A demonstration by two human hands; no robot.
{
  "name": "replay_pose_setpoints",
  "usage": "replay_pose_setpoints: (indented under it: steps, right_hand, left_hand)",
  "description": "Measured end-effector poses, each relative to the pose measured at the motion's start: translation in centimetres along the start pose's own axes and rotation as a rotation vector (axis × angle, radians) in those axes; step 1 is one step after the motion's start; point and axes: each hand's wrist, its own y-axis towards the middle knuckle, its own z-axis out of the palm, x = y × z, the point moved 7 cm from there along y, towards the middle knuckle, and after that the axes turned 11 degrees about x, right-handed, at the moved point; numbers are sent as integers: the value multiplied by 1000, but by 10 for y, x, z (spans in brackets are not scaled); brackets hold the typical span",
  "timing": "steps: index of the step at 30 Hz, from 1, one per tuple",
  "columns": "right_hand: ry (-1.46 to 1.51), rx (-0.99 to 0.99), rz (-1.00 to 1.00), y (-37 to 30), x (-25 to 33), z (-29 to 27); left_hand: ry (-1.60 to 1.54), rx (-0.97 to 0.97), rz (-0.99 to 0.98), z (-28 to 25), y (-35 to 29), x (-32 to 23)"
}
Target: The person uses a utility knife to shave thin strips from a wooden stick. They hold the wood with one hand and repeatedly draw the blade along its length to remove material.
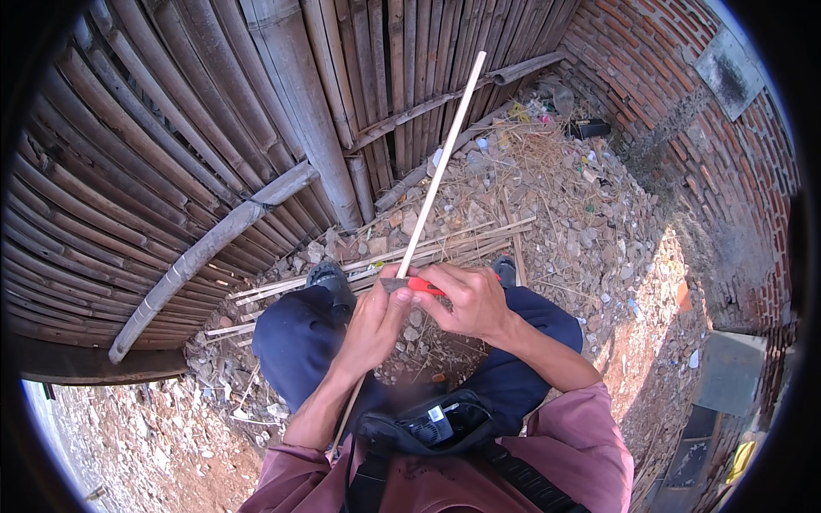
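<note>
A long, thin, pale bamboo strip (439,171) runs up and away from me, tilted to the right. Its lower end passes under my left hand (374,318) and shows again beside my left forearm. The fingers of that hand are closed round the strip. My right hand (466,299) is wrapped round the red handle of a knife (425,286). The grey blade lies across the strip, with my left thumb against it. Part of the handle is hidden under my right fingers. Both hands meet between my knees, above the ground.
Several cut bamboo strips (462,244) lie on the stony ground beyond my feet. A bamboo wall (295,103) with a horizontal pole (201,256) rises at the left and ahead. To the right stands a brick wall (684,94). Straw and litter (547,128) gather in the far corner.
</note>
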Motion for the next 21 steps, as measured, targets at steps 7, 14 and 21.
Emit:
replay_pose_setpoints:
  steps: [7, 14, 21]
  right_hand:
    - [-26, -21, 2, -1, 0, 1]
    - [-47, -30, 0, 0, 2, 0]
    - [-67, -19, 21, -2, 3, 2]
  left_hand:
    - [24, -7, -1, 0, 0, 1]
    - [48, -21, -26, -2, 0, 8]
    - [87, -28, -23, -3, 0, 9]
